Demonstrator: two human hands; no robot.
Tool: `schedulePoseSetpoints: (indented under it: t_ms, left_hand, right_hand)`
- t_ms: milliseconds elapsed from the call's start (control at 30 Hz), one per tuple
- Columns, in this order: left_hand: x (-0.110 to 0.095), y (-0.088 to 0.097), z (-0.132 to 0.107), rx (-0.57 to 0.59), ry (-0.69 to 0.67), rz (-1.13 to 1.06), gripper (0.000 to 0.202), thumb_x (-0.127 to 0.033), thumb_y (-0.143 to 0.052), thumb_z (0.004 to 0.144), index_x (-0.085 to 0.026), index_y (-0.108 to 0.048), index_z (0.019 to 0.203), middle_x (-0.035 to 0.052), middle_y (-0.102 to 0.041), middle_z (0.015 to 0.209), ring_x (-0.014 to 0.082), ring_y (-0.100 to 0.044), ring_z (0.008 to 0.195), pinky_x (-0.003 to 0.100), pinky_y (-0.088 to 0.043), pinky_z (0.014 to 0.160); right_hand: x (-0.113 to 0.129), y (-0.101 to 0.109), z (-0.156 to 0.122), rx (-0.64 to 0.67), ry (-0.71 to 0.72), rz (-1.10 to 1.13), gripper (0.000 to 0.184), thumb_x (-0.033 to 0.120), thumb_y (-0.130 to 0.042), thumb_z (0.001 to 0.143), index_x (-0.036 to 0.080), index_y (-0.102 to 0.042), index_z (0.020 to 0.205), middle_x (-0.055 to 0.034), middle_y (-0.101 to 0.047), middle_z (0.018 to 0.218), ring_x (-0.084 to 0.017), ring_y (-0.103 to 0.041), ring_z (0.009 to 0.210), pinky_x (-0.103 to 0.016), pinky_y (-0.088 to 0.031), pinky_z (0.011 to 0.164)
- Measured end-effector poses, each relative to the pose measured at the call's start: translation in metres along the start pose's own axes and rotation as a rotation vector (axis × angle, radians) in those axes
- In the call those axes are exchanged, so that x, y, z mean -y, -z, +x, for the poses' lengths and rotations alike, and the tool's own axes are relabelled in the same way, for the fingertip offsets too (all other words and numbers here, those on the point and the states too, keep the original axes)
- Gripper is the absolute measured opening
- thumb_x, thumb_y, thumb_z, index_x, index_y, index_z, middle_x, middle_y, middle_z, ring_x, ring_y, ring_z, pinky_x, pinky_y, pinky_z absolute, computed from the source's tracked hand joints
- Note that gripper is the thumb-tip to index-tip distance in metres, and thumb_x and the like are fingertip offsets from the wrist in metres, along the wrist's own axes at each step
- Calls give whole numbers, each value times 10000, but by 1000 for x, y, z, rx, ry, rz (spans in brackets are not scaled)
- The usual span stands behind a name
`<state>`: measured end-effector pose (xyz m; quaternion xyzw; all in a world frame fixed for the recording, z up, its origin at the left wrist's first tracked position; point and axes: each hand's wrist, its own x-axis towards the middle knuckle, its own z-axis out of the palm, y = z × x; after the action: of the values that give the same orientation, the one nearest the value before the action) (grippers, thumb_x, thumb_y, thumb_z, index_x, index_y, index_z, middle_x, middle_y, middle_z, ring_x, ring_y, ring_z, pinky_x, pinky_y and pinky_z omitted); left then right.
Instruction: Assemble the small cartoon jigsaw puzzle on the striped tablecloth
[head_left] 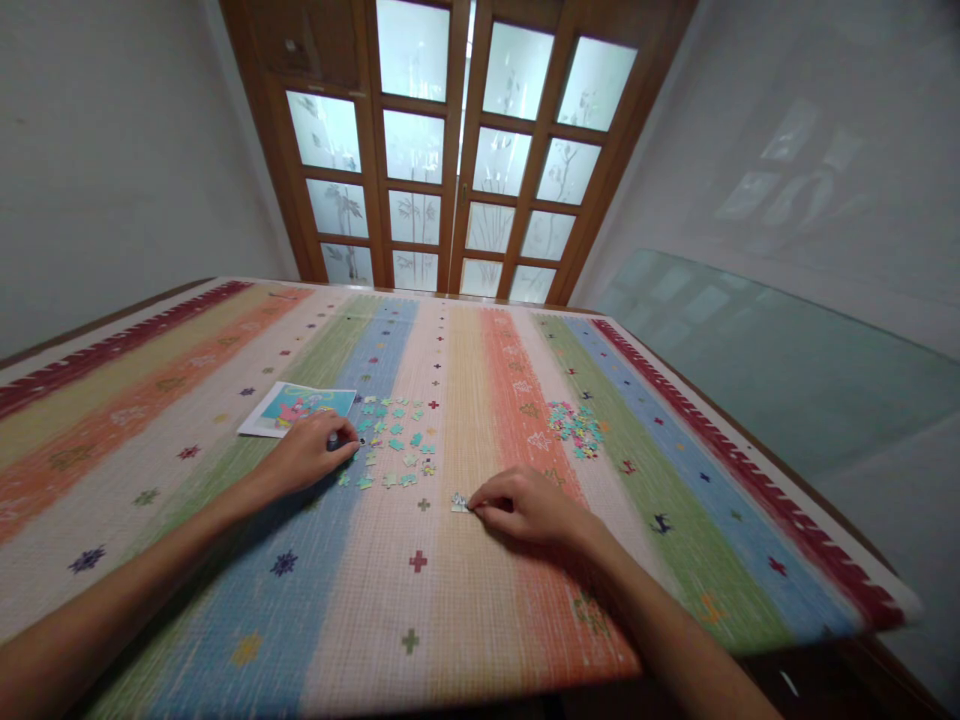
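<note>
My left hand (311,452) is closed in a pinch at the left side of a loose layout of jigsaw pieces (395,443). At its fingertips is a small jigsaw piece (363,441), partly hidden. A picture card (271,408) with a pink cartoon figure on blue-green lies partly behind that hand. Nearer the table's front, thumb and forefinger of my right hand (529,507) pinch the right edge of a whitish-grey jigsaw piece (458,503) at the cloth. To the right, a heap of jigsaw pieces (576,430) lies apart from both hands.
A striped, patterned tablecloth (480,610) covers the large table. Beyond its far edge stand wooden doors (456,190) with frosted panes. A pale glass panel (757,340) leans along the right wall, and a plain wall (112,150) rises on the left.
</note>
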<state>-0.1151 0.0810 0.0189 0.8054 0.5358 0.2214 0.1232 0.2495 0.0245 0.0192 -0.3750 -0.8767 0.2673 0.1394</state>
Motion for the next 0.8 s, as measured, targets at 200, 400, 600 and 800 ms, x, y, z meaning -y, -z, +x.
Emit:
schedulePoseSetpoints:
  t_ms: [200,400,600,800]
  left_hand:
    - [0,1,0,-22,10,20,287,-495,-591,808,-240,-720,801,89,-718,809,277,-647,773,438,-528,781]
    - [1,2,2,3,16,10,281,-483,-591,802,-235,-717,765,92,-719,803,278,-649,752,449,-538,778]
    - [4,2,6,5,34,-7,211,-446,-637,765,-245,-688,727,77,-714,769,275,-640,745,425,-537,740]
    - [-4,2,5,-20,34,-58,201,-425,-599,795,-244,-679,755,68,-719,789,261,-624,753,408,-505,740]
  right_hand:
    - [0,3,0,-23,-11,9,274,135,-603,846,223,-832,967,-66,-816,861,-164,-677,720,-285,-481,716]
    - [-4,5,-1,-87,-43,-17,272,133,-602,822,211,-830,951,-66,-799,823,-158,-658,691,-277,-463,684]
    - [-2,5,-1,-89,-67,-53,257,146,-602,821,196,-822,945,-66,-781,794,-150,-636,669,-268,-433,661]
    - [1,5,-1,-110,-55,-39,228,158,-604,848,188,-812,937,-73,-777,820,-158,-642,705,-277,-450,693]
